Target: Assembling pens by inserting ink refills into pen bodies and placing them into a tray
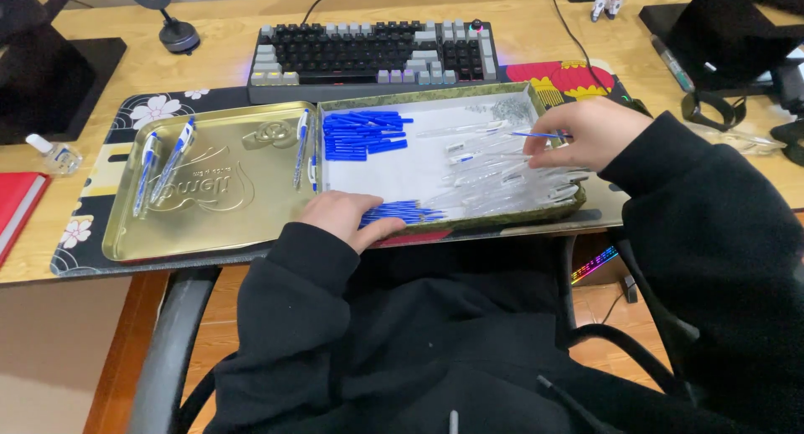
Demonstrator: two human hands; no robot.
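The left hand (345,217) lies flat and open on the near rim of the tray (435,95), its fingers resting on a bunch of blue refills (400,211) at the tray's front edge. The right hand (582,133) hovers over the tray's far right part, thumb and fingers pinched on one thin refill (536,134) with a blue end that sticks out to the left. Under and beside that hand lies a loose heap of clear barrels (502,174), spread across the right half of the tray's white floor. A pile of blue caps (362,134) sits in the tray's far left corner.

Just left of the tray, touching it, lies a gold tin lid (213,225) with an embossed pattern. Two finished pens (163,166) rest on its left part, tilted, and two more pens (305,149) lie along its right edge next to the tray. Both tray and lid sit on a dark flowered mat (155,109) on the wooden worktop (218,32). Behind them stands a keyboard (373,53) with grey and black keys. A red book (17,204) lies at the left edge, with a small clear bottle (52,154) near it.
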